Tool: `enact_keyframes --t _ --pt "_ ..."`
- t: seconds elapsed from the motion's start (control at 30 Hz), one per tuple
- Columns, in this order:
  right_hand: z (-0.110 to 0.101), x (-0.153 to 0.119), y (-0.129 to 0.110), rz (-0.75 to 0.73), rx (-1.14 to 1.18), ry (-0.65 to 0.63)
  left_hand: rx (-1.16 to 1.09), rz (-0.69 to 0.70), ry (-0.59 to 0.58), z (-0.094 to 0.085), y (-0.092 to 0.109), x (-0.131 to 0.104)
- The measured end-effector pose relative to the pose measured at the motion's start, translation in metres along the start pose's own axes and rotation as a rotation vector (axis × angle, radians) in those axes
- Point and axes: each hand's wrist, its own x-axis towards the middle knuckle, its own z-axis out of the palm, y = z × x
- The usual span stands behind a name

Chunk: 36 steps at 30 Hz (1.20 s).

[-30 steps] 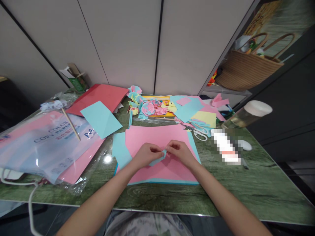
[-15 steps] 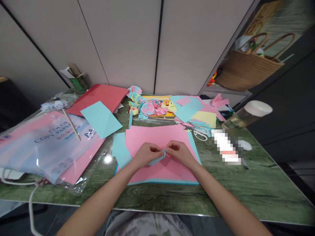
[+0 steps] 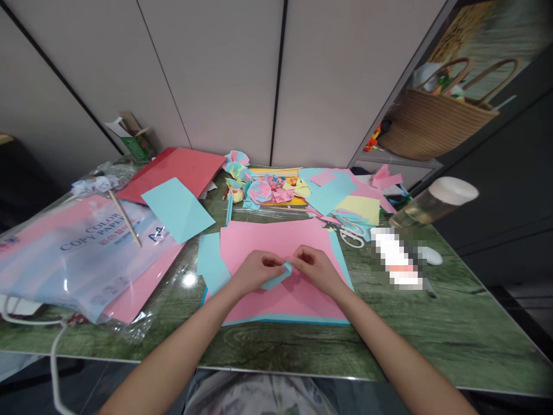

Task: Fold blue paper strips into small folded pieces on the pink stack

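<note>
Head view: we found the small blue paper [image 3: 276, 281] at the centre of the frame, above a pink sheet [image 3: 276, 239]. The left hand [image 3: 258, 271] grasped its left part between thumb and fingers, probably to steady it. The right hand [image 3: 314, 266] pinched at its upper right end, fingertips almost meeting the left ones; we judged that so small a piece allowed only a fingertip hold. The exact fold under them was too small to tell.

The pink sheet lay flat over blue paper, perhaps as a work surface on the table [image 3: 453, 328]. Scissors [image 3: 355, 241] sat right of centre, handles toward the person, presumably for easy reach. Paper flowers [image 3: 260, 192] were bunched at upper centre, likely out of the hands' way. At left, a stick [image 3: 126, 220] rested on the paper bag [image 3: 86, 253].
</note>
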Motion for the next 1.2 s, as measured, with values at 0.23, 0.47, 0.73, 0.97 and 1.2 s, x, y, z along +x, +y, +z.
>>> enact_keyframes --t 0.23,0.47,0.73,0.97,1.2 --pt "0.0005 -0.0009 -0.0021 -0.011 -0.035 0.007 0.004 0.042 0.021 0.0020 -0.0034 0.0010" --pt "0.0008 -0.0019 -0.0027 -0.007 0.004 -0.028 0.039 0.027 0.056 0.0027 -0.0022 0.0008" --pt "0.0000 -0.0020 -0.0031 -0.021 0.049 -0.070 -0.024 0.036 0.067 0.0016 -0.0014 0.0011" --pt "0.0016 -0.0020 -0.0027 -0.020 0.023 -0.069 -0.029 0.041 0.087 0.0023 -0.0011 0.0016" --pt "-0.0003 -0.0014 -0.0028 -0.030 0.075 -0.054 -0.007 0.040 0.062 0.0023 -0.0044 0.0021"
